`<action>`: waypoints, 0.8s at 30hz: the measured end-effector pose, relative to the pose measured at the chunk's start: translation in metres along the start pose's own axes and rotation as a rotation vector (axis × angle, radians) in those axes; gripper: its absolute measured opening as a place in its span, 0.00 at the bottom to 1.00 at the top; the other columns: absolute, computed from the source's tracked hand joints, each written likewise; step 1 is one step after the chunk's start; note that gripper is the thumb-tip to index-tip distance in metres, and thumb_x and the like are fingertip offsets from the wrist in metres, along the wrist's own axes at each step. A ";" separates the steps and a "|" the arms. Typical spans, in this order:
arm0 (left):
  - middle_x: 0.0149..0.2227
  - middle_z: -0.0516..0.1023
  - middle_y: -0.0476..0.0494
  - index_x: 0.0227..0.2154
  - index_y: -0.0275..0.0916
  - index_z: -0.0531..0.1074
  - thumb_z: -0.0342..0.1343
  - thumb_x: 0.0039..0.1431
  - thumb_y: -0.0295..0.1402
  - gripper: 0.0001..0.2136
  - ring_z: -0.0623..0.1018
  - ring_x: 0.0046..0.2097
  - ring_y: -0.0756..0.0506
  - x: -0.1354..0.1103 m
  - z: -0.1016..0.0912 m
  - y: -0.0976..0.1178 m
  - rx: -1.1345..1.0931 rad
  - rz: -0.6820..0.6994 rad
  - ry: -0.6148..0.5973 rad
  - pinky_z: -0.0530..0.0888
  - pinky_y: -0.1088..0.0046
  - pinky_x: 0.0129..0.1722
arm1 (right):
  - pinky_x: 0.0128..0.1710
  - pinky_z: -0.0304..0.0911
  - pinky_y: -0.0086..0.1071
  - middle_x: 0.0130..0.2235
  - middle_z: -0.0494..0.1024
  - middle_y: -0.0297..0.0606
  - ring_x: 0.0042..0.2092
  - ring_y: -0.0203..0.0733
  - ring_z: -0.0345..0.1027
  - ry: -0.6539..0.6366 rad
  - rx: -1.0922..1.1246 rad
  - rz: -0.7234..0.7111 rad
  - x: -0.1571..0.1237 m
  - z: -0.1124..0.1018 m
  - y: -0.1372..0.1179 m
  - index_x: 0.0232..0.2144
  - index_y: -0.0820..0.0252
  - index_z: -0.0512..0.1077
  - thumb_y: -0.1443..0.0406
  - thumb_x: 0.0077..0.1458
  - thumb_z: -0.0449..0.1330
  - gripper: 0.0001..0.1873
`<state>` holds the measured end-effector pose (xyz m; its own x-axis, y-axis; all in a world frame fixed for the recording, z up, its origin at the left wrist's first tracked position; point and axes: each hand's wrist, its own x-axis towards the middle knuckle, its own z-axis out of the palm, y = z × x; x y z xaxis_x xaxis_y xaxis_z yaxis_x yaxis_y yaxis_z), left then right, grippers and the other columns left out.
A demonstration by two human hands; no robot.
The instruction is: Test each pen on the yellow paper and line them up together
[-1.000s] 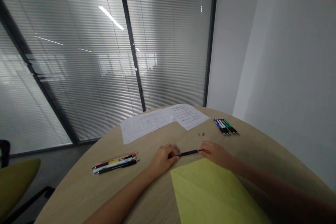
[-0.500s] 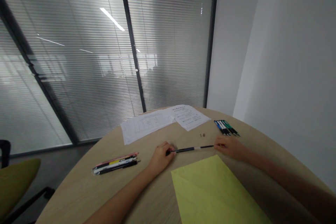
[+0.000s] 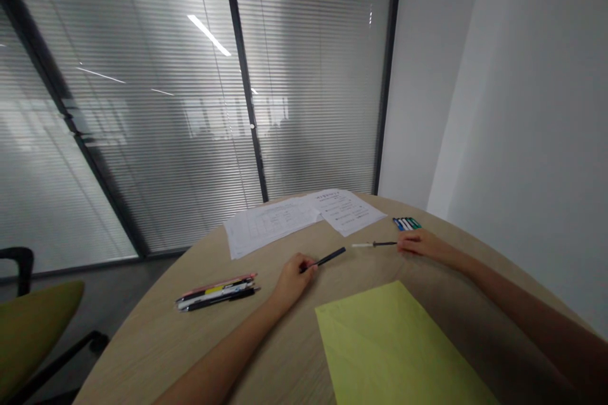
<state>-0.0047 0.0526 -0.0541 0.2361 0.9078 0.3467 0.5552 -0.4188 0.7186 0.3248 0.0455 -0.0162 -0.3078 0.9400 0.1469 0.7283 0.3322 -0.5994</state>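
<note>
My left hand (image 3: 293, 280) rests at the middle of the table, its fingers closed round a black pen barrel (image 3: 331, 257) that points up and to the right. To the right, my right hand (image 3: 422, 245) pinches the dark end of a thin pen refill (image 3: 363, 245); its other end is whitish and points at the barrel. A small gap separates barrel and refill. Several pens (image 3: 216, 292) lie side by side left of my left hand. Just behind my right hand, a row of blue, white and green pens (image 3: 405, 223) is partly covered by it.
A yellow sheet (image 3: 399, 348) lies at the near side of the round wooden table (image 3: 266, 361). White printed papers (image 3: 275, 221) overlap at the far edge. A chair with a yellow-green seat (image 3: 35, 323) stands at the left, and a glass partition with blinds (image 3: 313, 107) rises behind.
The refill and the barrel, in line and joined before, are now apart. My right hand has moved away and to the right with the refill. The view has shifted slightly.
</note>
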 end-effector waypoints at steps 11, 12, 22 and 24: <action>0.21 0.69 0.50 0.22 0.37 0.66 0.48 0.46 0.38 0.09 0.69 0.26 0.48 0.001 -0.003 0.000 -0.090 -0.105 0.094 0.65 0.73 0.27 | 0.31 0.57 0.30 0.33 0.74 0.44 0.33 0.40 0.68 0.221 -0.645 0.055 0.022 0.074 -0.055 0.27 0.63 0.70 0.65 0.53 0.44 0.16; 0.21 0.69 0.50 0.22 0.37 0.66 0.48 0.46 0.38 0.09 0.69 0.26 0.48 0.001 -0.003 0.001 -0.092 -0.107 0.097 0.65 0.73 0.27 | 0.31 0.58 0.30 0.33 0.74 0.45 0.34 0.41 0.68 0.187 -0.677 0.058 0.023 0.080 -0.062 0.28 0.63 0.70 0.65 0.53 0.45 0.15; 0.20 0.68 0.51 0.20 0.38 0.65 0.49 0.45 0.36 0.07 0.69 0.26 0.48 0.001 -0.002 0.000 -0.063 -0.118 0.127 0.64 0.74 0.26 | 0.30 0.60 0.33 0.34 0.75 0.51 0.35 0.48 0.70 0.083 -0.684 0.167 0.033 0.100 -0.079 0.31 0.65 0.72 0.65 0.51 0.47 0.15; 0.20 0.67 0.51 0.20 0.38 0.65 0.49 0.44 0.35 0.06 0.68 0.26 0.48 0.002 -0.002 -0.001 -0.044 -0.126 0.140 0.63 0.74 0.26 | 0.30 0.59 0.33 0.34 0.76 0.50 0.35 0.47 0.70 0.074 -0.678 0.164 0.032 0.099 -0.079 0.31 0.64 0.72 0.64 0.51 0.47 0.14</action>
<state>-0.0062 0.0546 -0.0534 0.0519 0.9422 0.3309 0.5369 -0.3058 0.7863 0.1971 0.0419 -0.0422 -0.1367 0.9769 0.1645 0.9904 0.1385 0.0008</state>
